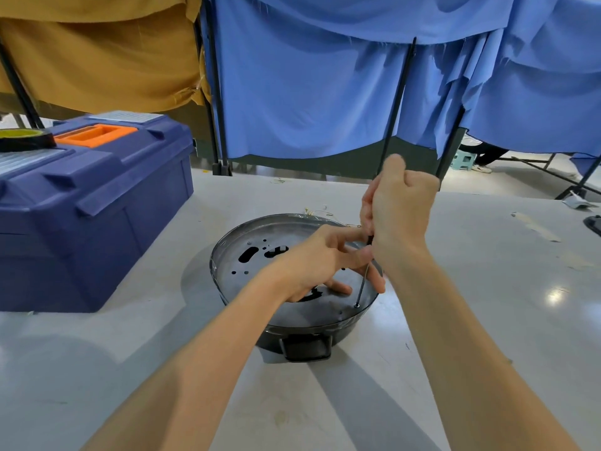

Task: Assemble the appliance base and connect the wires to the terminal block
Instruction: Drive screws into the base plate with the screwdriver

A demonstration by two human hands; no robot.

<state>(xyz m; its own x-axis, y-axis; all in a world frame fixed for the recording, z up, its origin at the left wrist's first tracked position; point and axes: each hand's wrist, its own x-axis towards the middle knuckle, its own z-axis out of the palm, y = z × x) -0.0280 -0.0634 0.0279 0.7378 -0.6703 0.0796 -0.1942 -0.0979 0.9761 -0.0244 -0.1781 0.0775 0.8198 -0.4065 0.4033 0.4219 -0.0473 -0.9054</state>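
There it was, the round dark metal appliance base (234, 255), sitting on the pale grey table (487, 288) with its perforated plate facing up and a black boxy lug (305, 348) on the near side. The right hand (401, 209) was fisted tight round the top of a slim dark metal screwdriver (363, 284), tip planted on a small silver screw (356, 305) near the plate's right edge. The left hand (312, 258) reached across the plate and appeared to pinch the shaft between thumb and forefingers, though the grip was partly hidden. Off to the left stood a big blue plastic toolbox (97, 206) with an orange handle, a black tape roll (22, 139) on its lid. Blue cloth (309, 92) hung behind.
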